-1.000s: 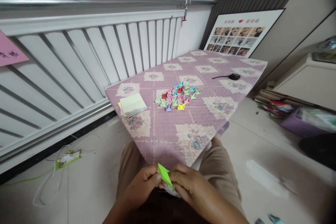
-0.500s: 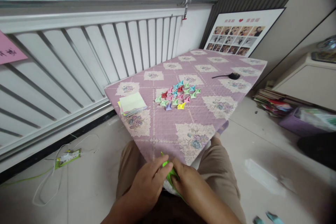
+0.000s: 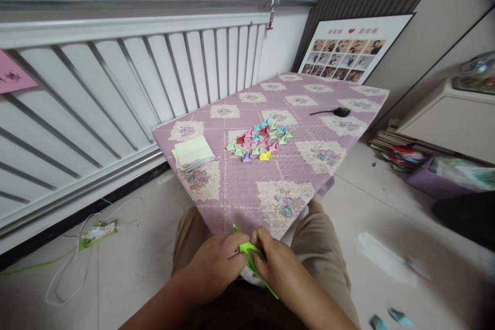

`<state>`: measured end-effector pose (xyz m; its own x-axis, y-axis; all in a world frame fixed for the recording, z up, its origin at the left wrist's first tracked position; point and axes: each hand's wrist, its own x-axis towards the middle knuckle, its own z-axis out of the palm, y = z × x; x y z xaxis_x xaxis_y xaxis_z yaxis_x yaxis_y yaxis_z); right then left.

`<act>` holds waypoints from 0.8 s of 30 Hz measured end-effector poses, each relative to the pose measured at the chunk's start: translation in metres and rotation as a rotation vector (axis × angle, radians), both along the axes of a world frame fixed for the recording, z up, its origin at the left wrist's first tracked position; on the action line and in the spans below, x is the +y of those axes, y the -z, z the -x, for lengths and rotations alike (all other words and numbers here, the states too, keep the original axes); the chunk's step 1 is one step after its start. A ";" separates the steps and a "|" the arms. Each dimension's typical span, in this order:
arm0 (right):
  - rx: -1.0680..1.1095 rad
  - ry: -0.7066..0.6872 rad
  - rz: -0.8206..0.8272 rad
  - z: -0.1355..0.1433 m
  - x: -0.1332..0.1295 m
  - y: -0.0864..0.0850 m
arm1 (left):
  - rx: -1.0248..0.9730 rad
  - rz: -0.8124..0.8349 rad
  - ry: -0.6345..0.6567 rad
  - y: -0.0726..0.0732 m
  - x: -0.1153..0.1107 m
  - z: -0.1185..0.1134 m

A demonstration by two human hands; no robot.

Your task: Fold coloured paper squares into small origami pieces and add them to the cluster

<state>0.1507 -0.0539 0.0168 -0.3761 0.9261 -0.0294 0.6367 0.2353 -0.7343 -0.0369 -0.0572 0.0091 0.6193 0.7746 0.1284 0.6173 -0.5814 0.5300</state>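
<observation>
A white radiator stands along the left side of the counter, which is covered with a purple, flower-patterned cloth; its narrow near corner points in between the person's knees, a position that seems chosen to keep everything on it within reach of the seat. A photo board leans upright behind the far end of the counter, probably put there to stay clear of the working area.

Over the counter's near corner, both hands meet on one thing. The left hand has its thumb and fingers pinched on the green paper, and the right hand is clamped on its other side, thumb laid along it. Such a two-sided hold probably steadies a light, thin sheet that has no hard surface under it — whether it touches the counter I cannot tell.

A paper stack lies flat by the counter's left edge, likely so that a single sheet comes off easily. A black object with a thin tail rests toward the counter's far right. Smallest are the folded papers, clustered in slanting rows near the middle of the counter — perhaps grouped there so sleeves do not crush them.
</observation>
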 end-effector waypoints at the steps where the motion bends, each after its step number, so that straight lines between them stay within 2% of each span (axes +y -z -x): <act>1: 0.001 0.009 -0.016 -0.001 0.001 -0.001 | -0.017 -0.005 0.012 0.002 -0.001 0.003; 4: 0.004 0.019 -0.056 -0.004 0.002 -0.003 | -0.032 -0.059 0.012 0.012 -0.006 0.011; 8: 0.021 -0.054 -0.082 -0.005 0.000 -0.005 | -0.061 -0.129 -0.042 0.023 -0.011 0.016; 12: -0.008 -0.045 -0.071 -0.004 -0.002 -0.007 | -0.064 -0.121 -0.067 0.023 -0.009 0.017; 14: -0.026 -0.072 -0.052 -0.005 -0.002 -0.009 | -0.085 -0.086 -0.072 0.018 -0.007 0.017; 16: -0.046 -0.160 -0.062 -0.005 -0.002 -0.012 | -0.122 -0.018 -0.083 0.013 -0.004 0.015; 22: -0.091 -0.322 -0.013 -0.009 0.003 -0.023 | -0.257 0.300 -0.219 0.005 0.003 0.007; 24: -0.041 -0.365 0.020 -0.012 0.004 -0.027 | -0.256 0.315 -0.179 0.002 0.005 0.007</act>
